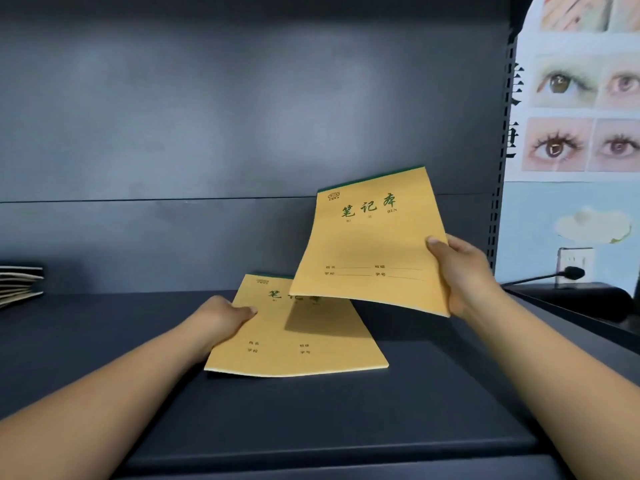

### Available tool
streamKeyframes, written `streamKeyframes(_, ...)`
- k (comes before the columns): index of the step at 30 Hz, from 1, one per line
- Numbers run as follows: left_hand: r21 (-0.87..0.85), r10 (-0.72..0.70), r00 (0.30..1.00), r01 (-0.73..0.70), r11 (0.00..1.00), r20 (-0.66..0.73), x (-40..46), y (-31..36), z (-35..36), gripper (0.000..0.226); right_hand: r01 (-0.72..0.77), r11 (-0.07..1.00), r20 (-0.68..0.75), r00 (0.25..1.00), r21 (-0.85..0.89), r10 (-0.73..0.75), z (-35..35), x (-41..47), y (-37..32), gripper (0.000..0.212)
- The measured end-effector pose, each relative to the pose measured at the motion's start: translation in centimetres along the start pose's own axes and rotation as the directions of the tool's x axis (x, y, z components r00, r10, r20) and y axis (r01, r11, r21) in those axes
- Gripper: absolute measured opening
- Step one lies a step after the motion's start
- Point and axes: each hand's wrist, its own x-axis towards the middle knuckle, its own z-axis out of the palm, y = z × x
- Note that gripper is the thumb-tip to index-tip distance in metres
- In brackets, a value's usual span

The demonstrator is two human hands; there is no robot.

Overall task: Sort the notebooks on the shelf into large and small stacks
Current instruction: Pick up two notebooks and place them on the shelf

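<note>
Two large yellow notebooks with green printed characters are in view. My right hand [460,271] grips the right edge of the upper notebook [370,244], thumb on its cover, and holds it tilted in the air above the shelf. The lower notebook [294,344] lies flat on the dark shelf [311,417], partly under the raised one. My left hand [225,317] holds this lower notebook at its left edge, thumb on top of the cover. A stack of other notebooks [20,285] lies at the far left edge of the shelf, mostly cut off by the frame.
The dark back panel [207,133] of the shelf rises behind. At right a slotted upright [498,202] borders a wall poster of eyes [581,116]. Below it a plug sits in a wall socket [573,268], and a lower ledge [588,306] runs along the right side.
</note>
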Motion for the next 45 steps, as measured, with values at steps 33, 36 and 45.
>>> streamKeyframes(33,0.561,0.046,0.863,-0.366,0.742,0.502,-4.0,-1.0,-3.6,0.136,-0.319,0.944,0.081,0.942,-0.086,0.326,-0.5,-1.1,1.7,0.022)
streamKeyframes(36,0.479,0.124,0.849,-0.404,0.779,0.514,-5.1,-1.3,-4.5,0.114,-0.381,0.915,0.106,0.912,-0.135,0.395,1.2,-1.9,2.0,0.020)
streamKeyframes(45,0.602,0.140,0.838,-0.484,0.634,0.527,-11.4,-4.8,-6.9,0.150,-0.274,0.881,0.113,0.934,-0.386,0.340,8.4,-3.8,3.2,0.031)
